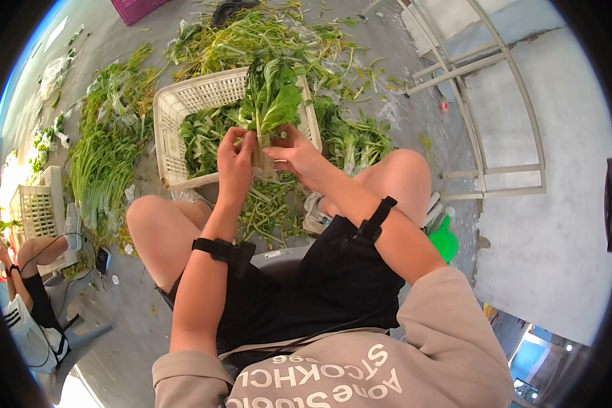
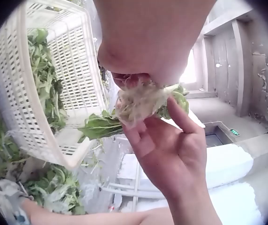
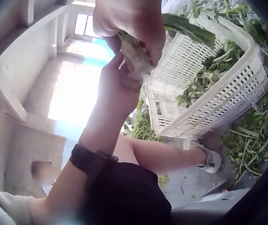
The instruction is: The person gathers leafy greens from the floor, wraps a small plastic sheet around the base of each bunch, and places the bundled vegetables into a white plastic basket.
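Observation:
Both hands hold a bunch of leafy greens [image 1: 273,102] over the near side of a white plastic basket [image 1: 162,136]. Its leaves point away from the body, and its pale base [image 2: 136,105] with a whitish, stringy covering faces the person. My left hand [image 1: 235,164] pinches the stems from the left between thumb and curled fingers. From the right, my right hand [image 1: 300,158] grips the same stems, thumb close to the left fingertips. The right wrist view has the left hand [image 3: 117,82] at the base and the right hand [image 3: 134,21] over the stalks. Cut greens [image 1: 207,132] lie inside the basket.
Heaps of greens [image 1: 112,122] and scattered trimmings [image 1: 268,211] cover the floor around the basket. A metal frame [image 1: 479,61] stands by the right wall. A green plastic object [image 1: 445,240] lies near the right knee. Another person [image 1: 37,299] sits at left beside a second basket [image 1: 35,209].

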Motion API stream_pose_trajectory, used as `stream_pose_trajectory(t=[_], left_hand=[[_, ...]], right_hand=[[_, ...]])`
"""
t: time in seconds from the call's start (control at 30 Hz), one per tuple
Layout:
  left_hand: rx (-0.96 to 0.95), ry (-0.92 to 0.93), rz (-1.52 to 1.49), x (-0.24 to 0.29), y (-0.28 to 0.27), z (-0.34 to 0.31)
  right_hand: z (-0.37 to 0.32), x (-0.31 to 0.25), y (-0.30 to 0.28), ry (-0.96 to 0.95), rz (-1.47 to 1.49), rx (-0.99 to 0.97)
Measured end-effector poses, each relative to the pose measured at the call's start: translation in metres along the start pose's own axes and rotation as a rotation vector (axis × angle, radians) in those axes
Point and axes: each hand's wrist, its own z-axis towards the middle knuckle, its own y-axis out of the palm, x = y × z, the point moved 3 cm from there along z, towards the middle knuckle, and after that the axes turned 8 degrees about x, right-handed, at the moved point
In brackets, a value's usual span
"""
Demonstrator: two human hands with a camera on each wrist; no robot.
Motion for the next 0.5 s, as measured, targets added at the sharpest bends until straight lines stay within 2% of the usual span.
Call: stream_pose_trajectory(t=[0.1, 0.2, 0.23, 0.3, 0.33, 0.4, 0.43, 0.5], left_hand=[[-0.023, 0.010, -0.027, 0.000, 0.001, 0.000], [-0.004, 0.031, 0.034, -0.002, -0.002, 0.002], [-0.005, 0.032, 0.033, -0.005, -0.004, 0.003], [0.129, 0.165, 0.241, -0.008, -0.009, 0.006], [0.128, 0.165, 0.241, -0.005, -0.009, 0.005], [0.153, 0.135, 0.494, -0.001, -0.011, 0.002], [0.153, 0.135, 0.494, -0.008, -0.012, 0.005], [0.225, 0.402, 0.481, -0.019, -0.014, 0.010]], right_hand=[[0.004, -0.001, -0.004, -0.012, 0.068, -0.060], [0.007, 0.003, -0.008, -0.027, 0.034, -0.034], [0.010, 0.005, -0.010, -0.066, 0.015, 0.031], [0.016, 0.009, -0.013, -0.108, -0.003, 0.096], [0.017, 0.008, -0.014, -0.149, -0.056, 0.136], [0.019, 0.008, -0.015, -0.191, -0.108, 0.175], [0.017, 0.006, -0.014, -0.201, -0.160, 0.194], [0.018, 0.007, -0.014, -0.211, -0.212, 0.215]])
